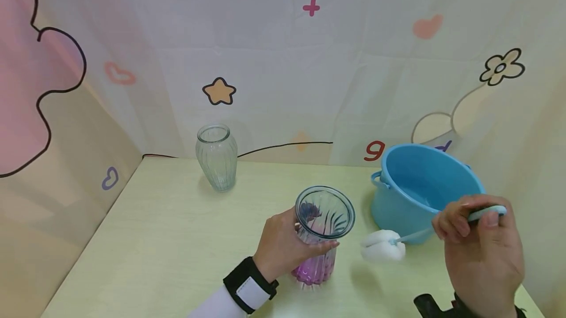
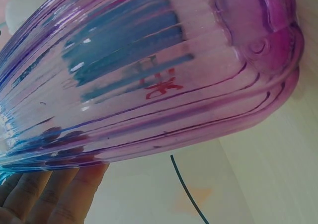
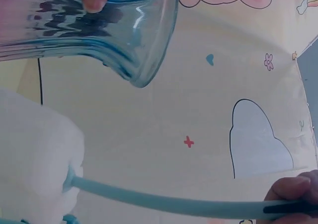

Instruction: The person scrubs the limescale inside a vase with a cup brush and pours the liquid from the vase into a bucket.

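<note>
Only the head view shows the clear vase [image 1: 217, 160]. The left hand [image 1: 281, 248] grips the purple vase [image 1: 314, 268] below its rim; the right hand [image 1: 483, 244] clasps the brush [image 1: 382, 246] by its handle (white head beyond the fingers, near the purple vase).

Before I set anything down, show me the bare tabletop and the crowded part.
The table is bare on the left, bordered by the clear vase and left hand; a smaller patch lies between that vase and the blue bucket, behind the tinted vase. Crowded: the right, with bucket, brush and right hand.
</note>
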The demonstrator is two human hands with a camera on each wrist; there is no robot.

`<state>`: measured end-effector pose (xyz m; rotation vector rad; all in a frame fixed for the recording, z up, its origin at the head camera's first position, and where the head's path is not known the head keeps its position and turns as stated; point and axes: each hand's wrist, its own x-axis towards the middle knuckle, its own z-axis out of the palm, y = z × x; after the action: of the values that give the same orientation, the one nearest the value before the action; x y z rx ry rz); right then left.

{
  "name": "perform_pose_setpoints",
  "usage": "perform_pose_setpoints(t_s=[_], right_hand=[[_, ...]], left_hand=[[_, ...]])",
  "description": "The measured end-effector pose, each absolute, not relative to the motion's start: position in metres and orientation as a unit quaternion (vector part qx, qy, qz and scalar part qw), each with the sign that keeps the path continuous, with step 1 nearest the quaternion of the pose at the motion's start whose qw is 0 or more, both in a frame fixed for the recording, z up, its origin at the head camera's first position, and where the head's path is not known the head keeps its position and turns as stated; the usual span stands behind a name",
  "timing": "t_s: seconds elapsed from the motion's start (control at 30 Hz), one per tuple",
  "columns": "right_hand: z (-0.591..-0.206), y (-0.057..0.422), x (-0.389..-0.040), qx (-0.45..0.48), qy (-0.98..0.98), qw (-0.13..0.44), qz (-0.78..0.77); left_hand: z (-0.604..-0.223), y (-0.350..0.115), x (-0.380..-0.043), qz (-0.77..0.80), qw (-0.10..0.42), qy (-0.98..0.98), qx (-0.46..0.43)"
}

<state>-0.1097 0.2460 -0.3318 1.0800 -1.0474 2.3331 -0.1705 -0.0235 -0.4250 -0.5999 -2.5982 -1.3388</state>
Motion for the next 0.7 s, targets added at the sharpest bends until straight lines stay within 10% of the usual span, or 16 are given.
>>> perform_pose_setpoints(t_s=[0.7], right_hand=[[-0.270,0.227,-0.117,0.358,-0.290,0.200,0.865]], left_hand=[[-0.424,-0.023,-0.170,-0.450,0.076,-0.868,-0.196]])
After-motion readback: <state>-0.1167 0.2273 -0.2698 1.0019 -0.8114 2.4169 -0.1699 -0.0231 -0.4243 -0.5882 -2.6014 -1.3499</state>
